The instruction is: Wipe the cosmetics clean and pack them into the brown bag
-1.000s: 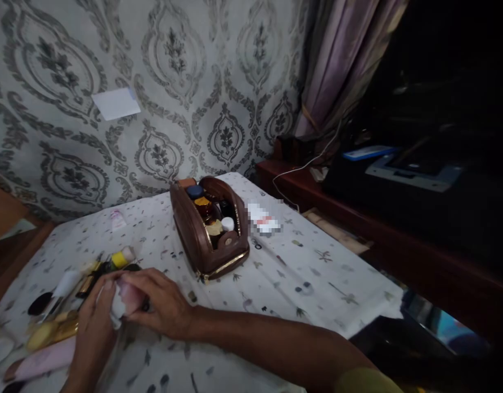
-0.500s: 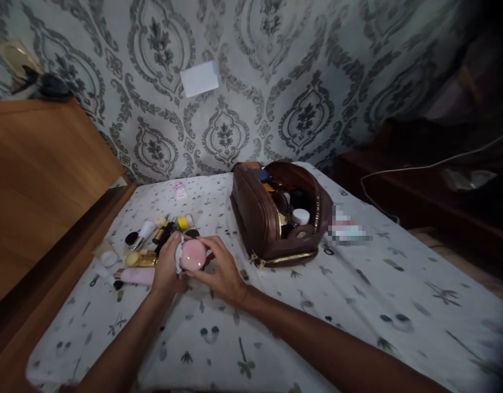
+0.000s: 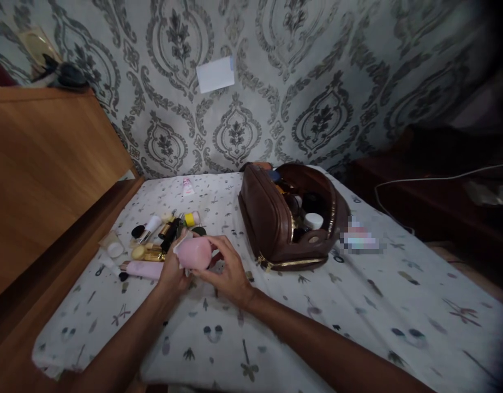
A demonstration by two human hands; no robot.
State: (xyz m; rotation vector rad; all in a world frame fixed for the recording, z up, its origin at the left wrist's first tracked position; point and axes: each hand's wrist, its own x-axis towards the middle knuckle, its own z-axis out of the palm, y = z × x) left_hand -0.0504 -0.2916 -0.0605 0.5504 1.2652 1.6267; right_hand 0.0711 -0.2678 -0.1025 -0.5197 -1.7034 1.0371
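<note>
A pink, rounded cosmetic jar (image 3: 196, 254) is held between both hands above the bed-like patterned sheet. My left hand (image 3: 173, 274) closes round its left side, with a thin white tissue or wipe (image 3: 183, 241) showing between palm and jar. On the right side, my right hand (image 3: 232, 274) grips the jar between thumb and fingers. Just left of the hands lie a pink tube (image 3: 143, 269), a gold-coloured bottle (image 3: 154, 255), a yellow-banded container (image 3: 190, 219) and several other cosmetics. The fingertips behind the jar are hidden.
An unzipped brown toiletry bag (image 3: 262, 213) stands to the right, with a white-lidded jar (image 3: 313, 220) among its contents. A small pink-and-white tube (image 3: 188, 187) lies near the wall. A wooden panel (image 3: 51, 142) borders the left; a white cable (image 3: 431, 179) runs at the right.
The pink jar has been tilted, so more of its side shows, and the tissue has moved up over its upper left edge. The whole view has shifted slightly.
</note>
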